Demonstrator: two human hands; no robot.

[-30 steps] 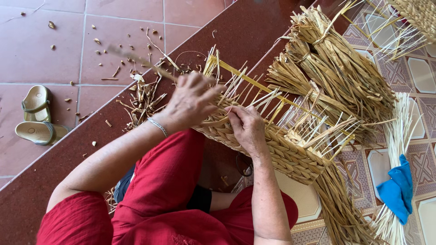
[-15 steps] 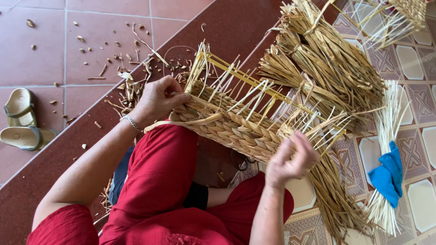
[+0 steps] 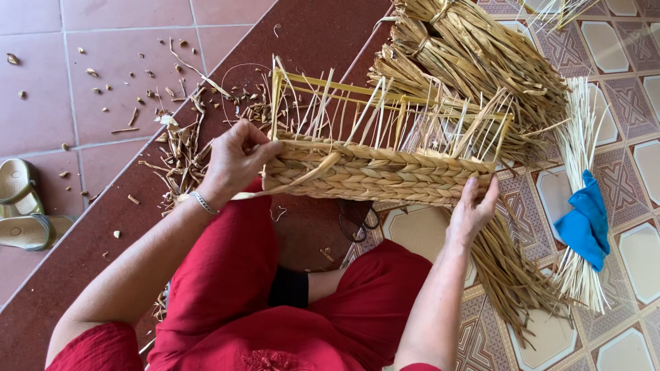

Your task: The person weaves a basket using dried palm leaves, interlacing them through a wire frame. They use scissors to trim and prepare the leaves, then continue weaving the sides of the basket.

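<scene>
Now, line by line:

Left hand: the left hand (image 3: 236,159) grips the left end of the half-woven basket (image 3: 375,172), fingers curled over its rim and thumb near a loose flat strand (image 3: 289,184) that runs down from the braid toward the wrist; a thin metal bracelet (image 3: 203,203) sits on that wrist.

Right hand: the right hand (image 3: 471,209) presses against the right end of the basket from below, fingers spread upward on the braided wall, holding it rather than clenched.

Basket: it is held between both hands above the lap, on its side, with the braided band facing the camera and many unwoven straw stakes (image 3: 385,113) sticking up toward the far side; a yellow frame (image 3: 330,86) shows among the stakes.

Lap: red trousers (image 3: 275,295) fill the near middle of the view, just below the basket.

Straw bundles: large tied bundles of dried straw (image 3: 474,62) lie just beyond the basket at the far right, and another sheaf (image 3: 512,275) trails along the patterned tile floor (image 3: 639,240) near the right hand.

Pale bundle: a thin pale bundle (image 3: 581,158) wrapped in blue cloth (image 3: 584,223) lies at the far right edge.

Scraps: straw trimmings (image 3: 175,137) litter the dark red step (image 3: 302,34) left of the left hand.

Sandals: a pair of sandals (image 3: 24,206) rests on the red tiles at the far left, well apart from the work.
</scene>
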